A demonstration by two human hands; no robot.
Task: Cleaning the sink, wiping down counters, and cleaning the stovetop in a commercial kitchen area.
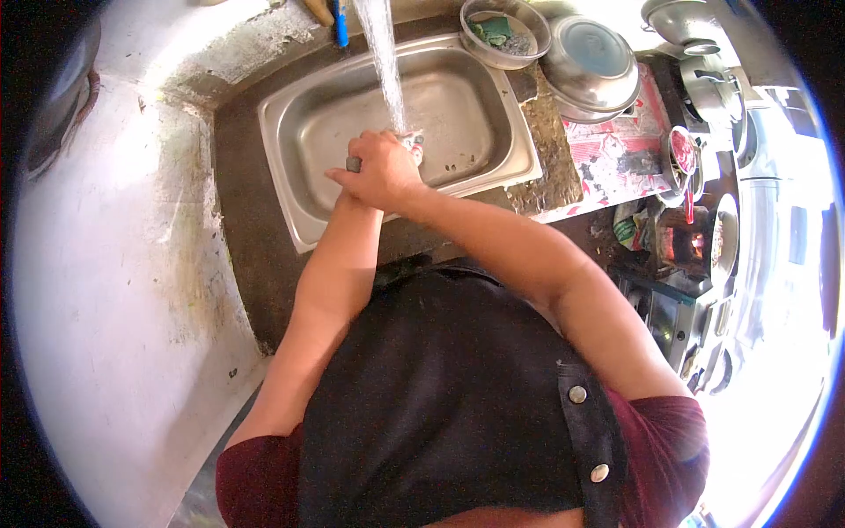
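Both of my arms reach into a stainless steel sink [521,165]. My right hand [389,162] lies across my left hand, with its back up, and covers most of it. Below it only my left wrist [362,198] shows, so what the left fingers do is hidden. Between the thumb and fingers of my right hand sits a small grey object [354,164]. Just past the right hand is a small red, white and dark patterned thing [414,144], too covered to name. A stream of running water [383,59] falls onto this spot from above.
A clear plastic bowl [507,63] at the sink's far right corner holds a green scouring pad [492,30] and steel wool [518,45]. Metal pots [591,72] rest upside down on a red-and-white cover [614,175]. A pan [725,237] stands near glowing fire [696,244] at right.
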